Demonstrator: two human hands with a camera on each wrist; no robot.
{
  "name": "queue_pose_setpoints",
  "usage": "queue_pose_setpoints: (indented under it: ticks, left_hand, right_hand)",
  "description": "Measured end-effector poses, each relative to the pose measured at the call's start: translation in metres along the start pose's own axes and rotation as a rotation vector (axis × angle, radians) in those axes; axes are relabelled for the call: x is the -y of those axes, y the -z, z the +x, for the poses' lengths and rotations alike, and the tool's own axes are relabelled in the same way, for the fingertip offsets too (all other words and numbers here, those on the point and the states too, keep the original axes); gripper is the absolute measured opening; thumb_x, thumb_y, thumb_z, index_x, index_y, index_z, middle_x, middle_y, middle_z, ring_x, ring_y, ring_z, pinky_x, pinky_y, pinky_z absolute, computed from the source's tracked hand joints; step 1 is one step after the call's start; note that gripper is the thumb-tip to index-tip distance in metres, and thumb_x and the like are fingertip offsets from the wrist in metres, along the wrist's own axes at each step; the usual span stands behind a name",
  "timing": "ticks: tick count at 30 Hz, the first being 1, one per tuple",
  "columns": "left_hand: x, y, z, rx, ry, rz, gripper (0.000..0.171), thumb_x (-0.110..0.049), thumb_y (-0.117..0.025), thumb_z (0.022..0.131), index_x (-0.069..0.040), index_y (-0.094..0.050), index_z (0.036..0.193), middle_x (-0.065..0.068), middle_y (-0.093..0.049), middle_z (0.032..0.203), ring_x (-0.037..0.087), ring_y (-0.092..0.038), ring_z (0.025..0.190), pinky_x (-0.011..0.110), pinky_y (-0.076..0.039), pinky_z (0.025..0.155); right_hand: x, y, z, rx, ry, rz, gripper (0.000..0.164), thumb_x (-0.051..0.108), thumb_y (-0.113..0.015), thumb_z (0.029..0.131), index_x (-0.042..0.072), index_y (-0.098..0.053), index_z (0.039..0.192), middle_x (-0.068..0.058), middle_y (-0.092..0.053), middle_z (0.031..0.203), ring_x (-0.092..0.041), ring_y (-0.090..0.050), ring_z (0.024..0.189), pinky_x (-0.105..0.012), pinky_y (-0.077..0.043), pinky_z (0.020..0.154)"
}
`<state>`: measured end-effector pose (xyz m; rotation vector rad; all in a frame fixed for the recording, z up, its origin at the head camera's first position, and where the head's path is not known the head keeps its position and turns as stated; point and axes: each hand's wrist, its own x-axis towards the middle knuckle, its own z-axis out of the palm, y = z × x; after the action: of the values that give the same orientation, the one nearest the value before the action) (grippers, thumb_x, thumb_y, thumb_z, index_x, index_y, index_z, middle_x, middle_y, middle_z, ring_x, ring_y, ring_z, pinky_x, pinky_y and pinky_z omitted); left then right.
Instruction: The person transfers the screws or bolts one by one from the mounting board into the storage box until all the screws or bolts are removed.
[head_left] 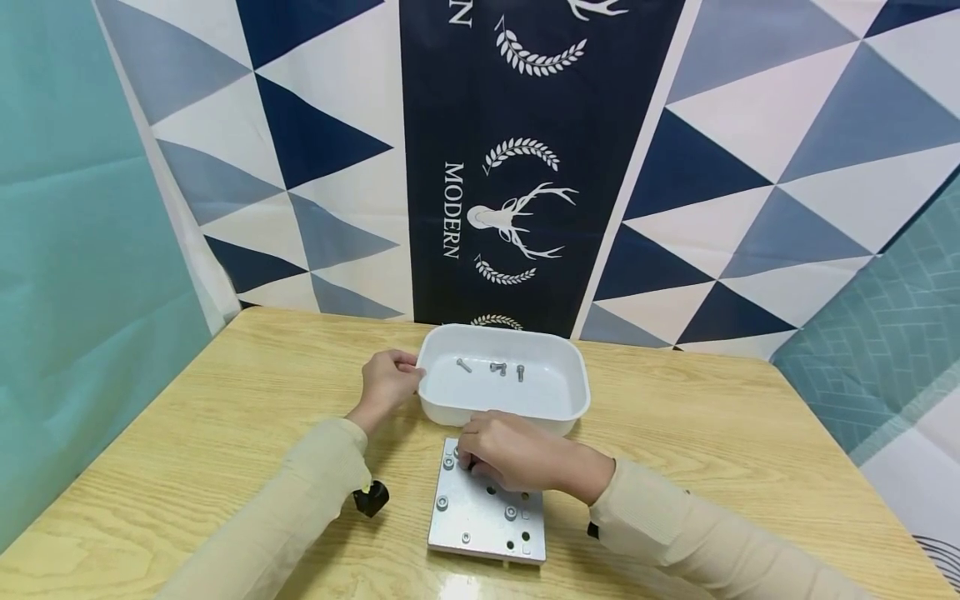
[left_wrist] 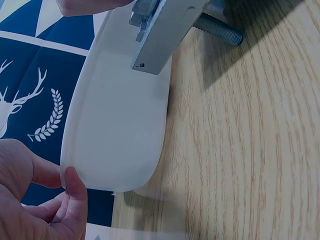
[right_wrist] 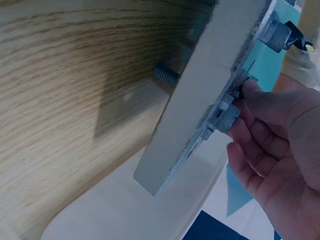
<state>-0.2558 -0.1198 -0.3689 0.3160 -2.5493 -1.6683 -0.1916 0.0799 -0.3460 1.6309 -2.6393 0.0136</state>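
My left hand (head_left: 387, 385) pinches the left end of a white plastic tray (head_left: 555, 379) between thumb and fingers, also plain in the left wrist view. Inside the tray lie several loose metal bolts (head_left: 521, 373). In front of it, a grey metal plate (head_left: 487, 533) has bolts (head_left: 442, 502) standing in some holes and other holes bare. My right hand (head_left: 517, 450) is over the plate's far part. In the right wrist view, its thumb and index finger pinch a small bolt (right_wrist: 245, 81) at the plate's face, partly hidden by the fingertips.
The wooden table (head_left: 712, 433) bears the tray and plate. Threaded bolt shanks (right_wrist: 166, 75) stick out beneath the plate, which sits raised over the wood. A patterned cloth (head_left: 322, 167) hangs behind the table's far edge. A black wrist device (head_left: 371, 498) shows under my left sleeve.
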Motion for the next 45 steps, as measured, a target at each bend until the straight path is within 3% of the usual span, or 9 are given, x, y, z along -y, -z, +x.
queue_pose_setpoints:
  ticks: [20,31,45]
  left_hand:
    - [-0.0015,0.0011,0.0019,-0.001,0.001,0.011,0.023,-0.005,-0.065,0.086,0.003,-0.065,0.107,0.016,-0.065,0.097,0.018,-0.06,0.081,0.02,-0.054,0.064]
    - [-0.0002,0.0009,0.0011,0.001,0.001,0.019,0.022,-0.007,-0.066,0.086,0.002,-0.066,0.106,0.016,-0.065,0.097,0.018,-0.06,0.08,0.02,-0.053,0.063]
    - [-0.0008,0.0016,-0.0002,0.002,-0.01,0.014,0.021,-0.005,-0.065,0.085,0.003,-0.066,0.105,0.017,-0.065,0.096,0.018,-0.06,0.079,0.019,-0.053,0.063]
  right_hand:
    - [0.0005,0.0042,0.0007,-0.026,0.03,-0.011,0.006,0.011,-0.065,0.087,0.015,-0.065,0.092,0.007,-0.064,0.086,-0.005,-0.055,0.081,-0.016,-0.05,0.077]
    - [0.0007,0.005,0.0014,-0.046,0.056,-0.011,0.008,0.01,-0.067,0.083,0.016,-0.065,0.089,0.008,-0.063,0.082,-0.004,-0.053,0.077,-0.02,-0.051,0.08]
    - [-0.0004,0.008,0.0018,-0.158,0.109,-0.091,0.009,0.014,-0.071,0.078,0.018,-0.065,0.083,0.012,-0.063,0.076,-0.005,-0.053,0.076,-0.02,-0.041,0.072]
